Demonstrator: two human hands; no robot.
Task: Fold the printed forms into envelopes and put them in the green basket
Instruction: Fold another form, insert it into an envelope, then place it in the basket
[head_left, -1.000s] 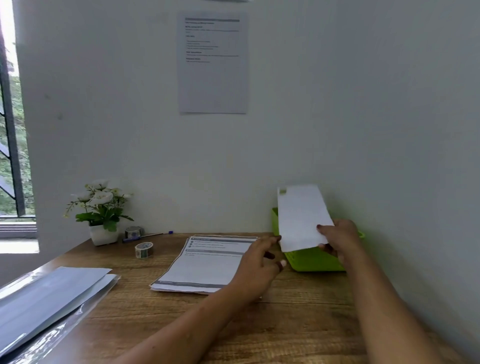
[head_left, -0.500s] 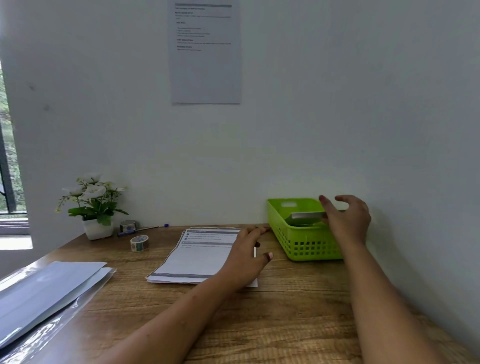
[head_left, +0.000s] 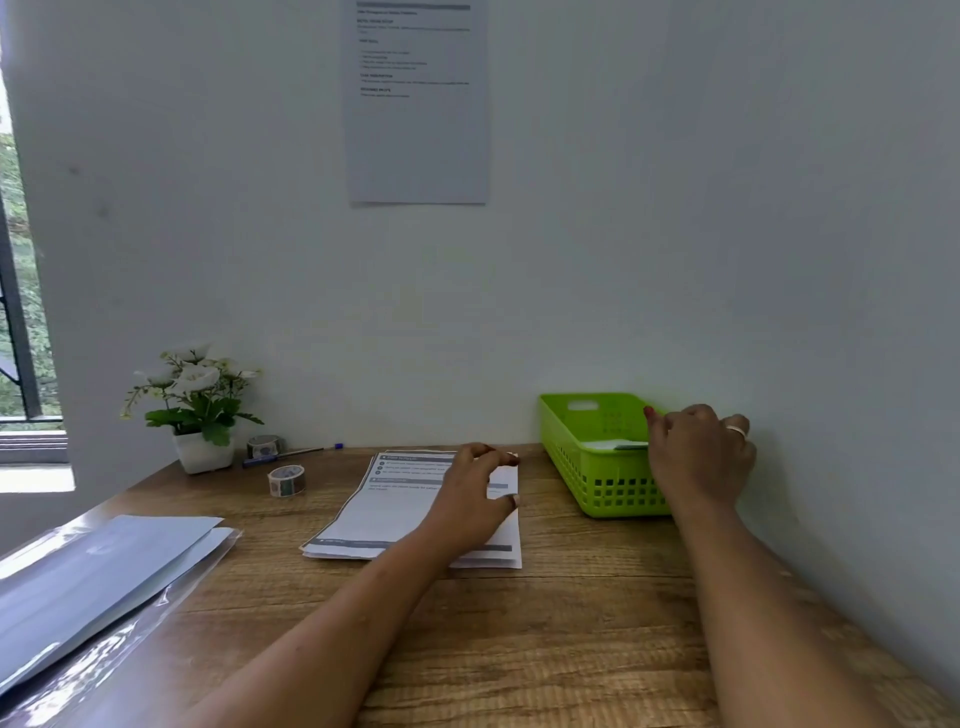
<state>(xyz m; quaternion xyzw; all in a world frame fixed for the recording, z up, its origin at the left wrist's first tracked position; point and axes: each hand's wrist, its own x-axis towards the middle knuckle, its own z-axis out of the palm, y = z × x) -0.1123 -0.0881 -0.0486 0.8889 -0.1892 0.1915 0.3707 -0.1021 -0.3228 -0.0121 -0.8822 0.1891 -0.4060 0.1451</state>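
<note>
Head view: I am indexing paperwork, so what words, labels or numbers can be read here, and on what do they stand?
Grey printed sheet on the wall: heading and several lines, too blurred to read.
Stack of white printed forms on the wooden table: dark header bars and lines, too small to read.
Patterned tape roll: pattern only, no legible text.
Green plastic basket: no label visible.
</note>
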